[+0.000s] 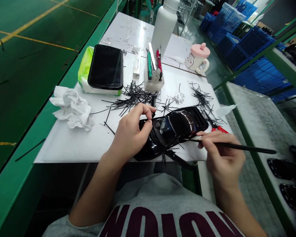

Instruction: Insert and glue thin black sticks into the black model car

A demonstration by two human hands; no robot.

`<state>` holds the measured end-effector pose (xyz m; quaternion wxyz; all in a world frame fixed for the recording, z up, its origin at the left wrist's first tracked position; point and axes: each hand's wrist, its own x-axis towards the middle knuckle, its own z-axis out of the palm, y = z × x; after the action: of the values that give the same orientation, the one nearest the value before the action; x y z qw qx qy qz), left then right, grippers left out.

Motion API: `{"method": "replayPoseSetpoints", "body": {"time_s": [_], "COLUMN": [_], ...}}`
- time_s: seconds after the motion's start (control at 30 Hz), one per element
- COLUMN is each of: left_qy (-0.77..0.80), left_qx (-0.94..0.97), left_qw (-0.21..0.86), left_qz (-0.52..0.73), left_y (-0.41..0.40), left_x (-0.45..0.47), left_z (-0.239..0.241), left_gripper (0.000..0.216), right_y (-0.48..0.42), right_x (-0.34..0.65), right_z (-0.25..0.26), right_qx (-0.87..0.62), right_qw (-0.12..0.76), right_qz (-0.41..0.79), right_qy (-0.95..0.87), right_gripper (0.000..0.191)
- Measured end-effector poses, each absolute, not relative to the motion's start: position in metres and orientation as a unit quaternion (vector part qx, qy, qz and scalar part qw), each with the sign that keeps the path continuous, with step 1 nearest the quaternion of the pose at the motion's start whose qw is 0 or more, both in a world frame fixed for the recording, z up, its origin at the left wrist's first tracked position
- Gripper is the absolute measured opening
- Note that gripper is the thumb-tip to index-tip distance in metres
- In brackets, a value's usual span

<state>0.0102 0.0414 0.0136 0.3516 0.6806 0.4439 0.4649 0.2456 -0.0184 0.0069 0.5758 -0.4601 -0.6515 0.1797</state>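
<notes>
Shiny black toy car body (172, 131) lying on its base across the near part of a white table (64, 148), close to the table's front edge, with thin black strips sticking out around it. Left hand (129, 135) at the car's left end, fingers curled and thumb against the body. Fingertips (146, 108) right beside a short black strip (153, 106) standing at the car's end; pinched or merely touching, impossible to tell from this angle. Right hand (222, 158) above the table's right edge, fingers clenched pen-style around a thin black stick (236, 147), its tip reaching over the car's roof.

Around the hands, two loose piles of black strips (134, 97) (202, 98), the left pile just behind the left hand, the right pile just behind the car. Nearby, a scatter of small grey bits (179, 97) and red-handled pliers (219, 129) just beside the car's right end. Farther back, a clear plastic holder (154, 85) with pens and a craft knife, a black phone (105, 67) on a green-and-white packet (86, 70), and a crumpled tissue (71, 108) to the left. Beyond those, a white bottle (164, 28) and a mug with a pink lid (198, 57). Off to the right, blue crates (256, 69) stacked on the floor.
</notes>
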Motion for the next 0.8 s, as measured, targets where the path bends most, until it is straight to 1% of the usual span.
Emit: {"method": "replayPoseSetpoints", "body": {"time_s": [0.07,0.2,0.4,0.6,0.8], "left_qy": [0.444,0.444,0.443,0.444,0.442], "left_qx": [0.685,0.690,0.694,0.697,0.694], "left_qw": [0.347,0.342,0.340,0.332,0.340], "left_qz": [0.460,0.458,0.455,0.455,0.456], "left_y": [0.041,0.042,0.042,0.042,0.042], "left_x": [0.010,0.010,0.010,0.010,0.010], "left_z": [0.013,0.012,0.012,0.013,0.013], "left_gripper": [0.020,0.020,0.020,0.019,0.017], "right_y": [-0.018,-0.019,-0.024,-0.023,-0.022], "right_x": [0.246,0.245,0.245,0.244,0.240], "right_z": [0.010,0.007,-0.002,-0.005,-0.004], "right_qx": [-0.461,-0.475,-0.485,-0.486,-0.499], "right_qw": [0.585,0.542,0.527,0.527,0.524], "right_qz": [0.161,0.170,0.155,0.143,0.170], "right_qy": [-0.648,-0.672,-0.681,-0.682,-0.669], "right_gripper": [0.015,0.017,0.016,0.016,0.013]}}
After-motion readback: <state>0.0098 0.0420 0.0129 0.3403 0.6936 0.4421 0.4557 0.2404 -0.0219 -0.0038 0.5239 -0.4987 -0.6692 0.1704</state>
